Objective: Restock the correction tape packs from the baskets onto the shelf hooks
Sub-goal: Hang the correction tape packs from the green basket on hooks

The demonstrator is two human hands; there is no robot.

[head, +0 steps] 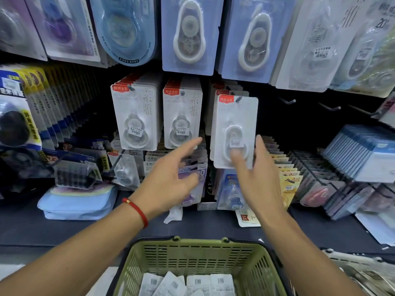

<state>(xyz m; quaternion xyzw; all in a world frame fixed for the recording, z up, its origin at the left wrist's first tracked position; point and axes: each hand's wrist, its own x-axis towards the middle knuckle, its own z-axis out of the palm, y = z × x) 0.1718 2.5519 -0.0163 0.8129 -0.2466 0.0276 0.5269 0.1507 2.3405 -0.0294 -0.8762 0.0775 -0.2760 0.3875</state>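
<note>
Shelf hooks [239, 98] packed; right hand [254, 167] pinching hung correction tape pack [235, 124], left hand [173, 165] fingers spread, empty.

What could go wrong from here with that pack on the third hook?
1. The right hand only touches the front pack at its lower edge; it hangs near the hook tip and could slip off.
2. The left hand is open beside the neighbouring row and could knock it.
3. A dropped pack may miss the green basket.
</note>
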